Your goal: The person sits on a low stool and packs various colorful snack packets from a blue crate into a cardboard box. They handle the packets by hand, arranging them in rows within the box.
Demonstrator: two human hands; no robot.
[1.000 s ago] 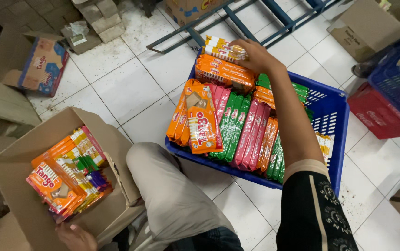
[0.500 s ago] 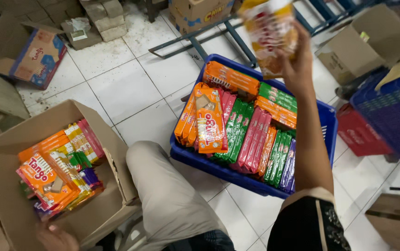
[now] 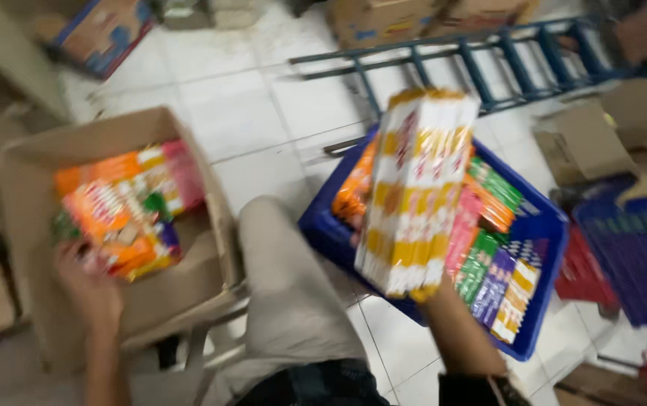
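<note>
While the right hand [image 3: 432,289] grips a yellow-and-white bundle of slim wrapped packets [image 3: 416,188] from below, holding it up over the blue plastic crate [image 3: 541,301] of coloured packets, the left hand [image 3: 86,289] rests blurred at the packets in the open brown cardboard box [image 3: 210,188]; its grip cannot be made out.

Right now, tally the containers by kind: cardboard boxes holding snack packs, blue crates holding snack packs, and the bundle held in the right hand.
Cardboard box holding snack packs: 1
Blue crate holding snack packs: 1
Yellow-and-white bundle in the right hand, which is mostly hidden behind it: 1
Total: 3
</note>
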